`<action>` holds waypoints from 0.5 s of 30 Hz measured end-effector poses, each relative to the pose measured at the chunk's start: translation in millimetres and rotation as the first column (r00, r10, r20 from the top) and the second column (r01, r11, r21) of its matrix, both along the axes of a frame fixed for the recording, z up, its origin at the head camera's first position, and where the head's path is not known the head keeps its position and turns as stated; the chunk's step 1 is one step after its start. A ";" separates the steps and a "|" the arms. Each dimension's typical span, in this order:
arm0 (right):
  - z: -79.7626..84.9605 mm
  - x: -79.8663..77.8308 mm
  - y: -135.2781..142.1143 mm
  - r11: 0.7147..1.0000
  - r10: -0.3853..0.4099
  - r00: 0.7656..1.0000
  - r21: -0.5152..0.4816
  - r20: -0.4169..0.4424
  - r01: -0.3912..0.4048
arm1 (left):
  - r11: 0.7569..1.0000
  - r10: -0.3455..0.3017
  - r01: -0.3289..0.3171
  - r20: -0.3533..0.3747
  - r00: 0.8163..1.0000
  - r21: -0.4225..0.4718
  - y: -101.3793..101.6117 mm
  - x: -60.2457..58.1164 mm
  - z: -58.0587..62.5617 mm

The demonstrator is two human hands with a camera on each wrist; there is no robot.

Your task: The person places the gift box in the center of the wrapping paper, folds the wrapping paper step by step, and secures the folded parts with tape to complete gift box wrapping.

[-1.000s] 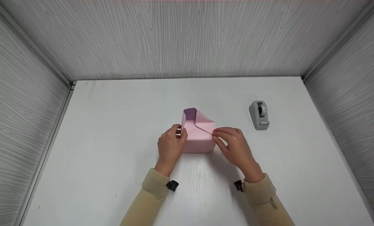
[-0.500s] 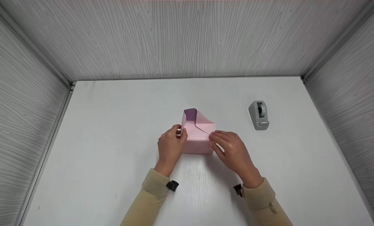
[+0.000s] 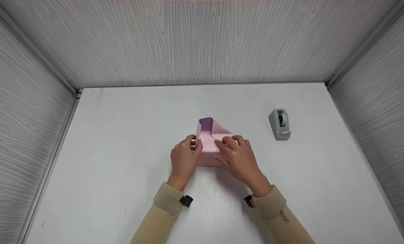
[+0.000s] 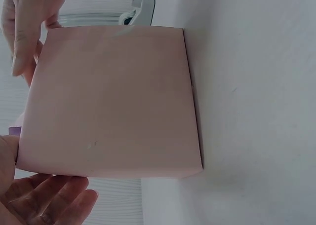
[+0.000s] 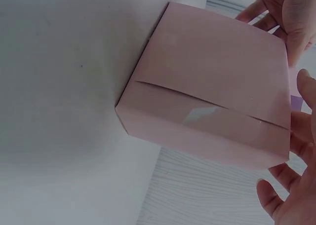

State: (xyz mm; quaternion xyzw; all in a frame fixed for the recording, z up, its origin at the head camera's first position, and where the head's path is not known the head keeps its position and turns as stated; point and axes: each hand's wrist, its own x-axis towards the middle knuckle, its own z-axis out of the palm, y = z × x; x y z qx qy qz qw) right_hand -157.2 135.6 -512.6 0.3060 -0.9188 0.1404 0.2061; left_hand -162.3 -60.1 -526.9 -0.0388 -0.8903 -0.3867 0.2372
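A box wrapped in pink paper stands on the white table. A paper flap rises at its far end, with a purple inner face. My left hand grips the box's left side, its thumb at the top edge and its fingers along the side wall. On the top right, my right hand rests its fingertips over the folded paper, thumb apart near the front edge. In the right wrist view, a paper seam crosses one side of the box, with a shiny strip of clear tape over it.
A grey tape dispenser with a roll in it stands at the back right of the white table. Wood-grain panels enclose the table at the back and both sides.
My right hand has moved left from the box's right edge onto its top, its fingers no longer pinching the paper edge. The left hand and the box have barely moved.
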 end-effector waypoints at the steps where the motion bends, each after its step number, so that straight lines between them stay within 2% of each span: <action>1: 0.5 -1.6 -2.9 1.000 -0.014 1.000 0.009 0.000 0.014 | 1.000 -0.001 0.001 0.001 1.000 0.001 -0.1 -0.1 -0.1; 6: 2.9 -7.7 -13.9 0.998 -0.063 0.998 0.019 0.014 0.063 | 1.000 -0.003 0.003 0.008 1.000 0.002 -1.1 0.2 -0.4; 9: 2.1 -8.7 -14.4 0.998 -0.063 0.998 -0.002 0.028 0.063 | 1.000 -0.006 0.006 0.009 1.000 0.002 -1.1 0.2 -0.8; 12: -0.1 -8.6 -8.9 0.997 -0.028 0.999 -0.077 0.020 0.030 | 1.000 -0.004 0.004 0.006 1.000 -0.001 -0.7 0.1 -0.8; 15: -2.2 -7.7 1.4 0.981 0.030 1.000 -0.192 -0.010 -0.031 | 1.000 0.002 -0.002 0.000 1.000 -0.003 -0.5 -0.3 -0.7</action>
